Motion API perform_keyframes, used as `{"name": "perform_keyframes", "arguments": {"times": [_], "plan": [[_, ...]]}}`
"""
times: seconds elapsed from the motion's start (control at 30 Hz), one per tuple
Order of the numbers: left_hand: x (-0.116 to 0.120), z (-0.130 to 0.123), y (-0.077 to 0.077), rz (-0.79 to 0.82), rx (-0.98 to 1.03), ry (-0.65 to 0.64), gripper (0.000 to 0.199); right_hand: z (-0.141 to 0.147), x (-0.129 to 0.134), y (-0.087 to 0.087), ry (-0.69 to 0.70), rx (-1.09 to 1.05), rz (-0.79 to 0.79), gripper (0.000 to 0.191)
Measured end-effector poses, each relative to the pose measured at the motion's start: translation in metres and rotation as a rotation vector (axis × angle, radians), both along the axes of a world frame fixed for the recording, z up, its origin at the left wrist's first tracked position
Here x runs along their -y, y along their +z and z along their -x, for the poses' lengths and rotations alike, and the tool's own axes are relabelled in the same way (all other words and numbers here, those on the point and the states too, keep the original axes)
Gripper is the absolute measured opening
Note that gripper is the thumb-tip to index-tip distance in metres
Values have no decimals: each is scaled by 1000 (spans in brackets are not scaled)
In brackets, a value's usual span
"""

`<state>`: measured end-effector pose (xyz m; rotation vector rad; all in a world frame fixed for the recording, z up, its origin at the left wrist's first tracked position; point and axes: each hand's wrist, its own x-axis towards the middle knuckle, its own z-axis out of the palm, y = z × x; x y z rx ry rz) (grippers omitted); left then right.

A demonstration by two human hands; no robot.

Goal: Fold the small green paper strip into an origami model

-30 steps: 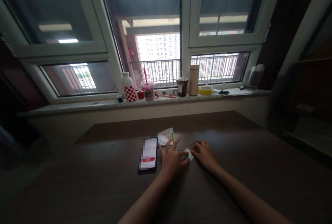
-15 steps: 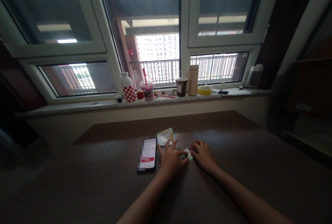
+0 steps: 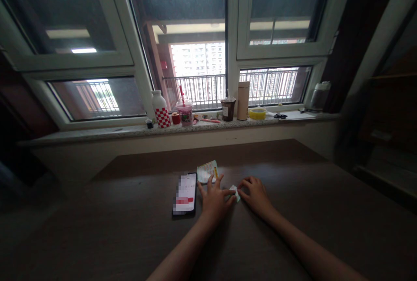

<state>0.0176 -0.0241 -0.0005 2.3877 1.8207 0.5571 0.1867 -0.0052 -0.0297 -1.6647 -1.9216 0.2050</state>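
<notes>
A small whitish-green piece of paper (image 3: 235,193) lies low over the table between my two hands; its exact kind is too small to tell. My left hand (image 3: 215,198) pinches its left side with thumb and index finger, the other fingers spread out. With curled fingers, my right hand (image 3: 255,193) pinches the paper's right edge. Just beyond my left fingertips lies a printed packet (image 3: 207,171), pale with yellow and green edges. A phone (image 3: 185,194) with a lit screen, partly pixelated, rests to the left of my left hand.
The brown table (image 3: 130,237) ends short of a stone windowsill (image 3: 137,132). On the sill stand a checkered bottle (image 3: 162,114), a pink drink cup (image 3: 185,112), a dark drink cup (image 3: 227,109), a tan flask (image 3: 243,100), yellow tape (image 3: 257,114) and black scissors (image 3: 280,116).
My right hand has shifted slightly to the left, and the piece of paper has moved a little with it. My left hand stays almost in place; packet and phone have not moved.
</notes>
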Motion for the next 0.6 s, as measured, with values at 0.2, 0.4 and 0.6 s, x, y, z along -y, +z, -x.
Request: {"name": "perform_keyframes", "arguments": {"times": [0.2,0.4,0.6], "plan": [[-3,2,-2,-1,1,7,21,0,1,1,4,19,-13,12],[-3,2,-6,0,12,20,22,0,5,4,33,13,13,14],[-3,3,-8,-11,26,24,20,-4,6,4,82,18,21,19]]}}
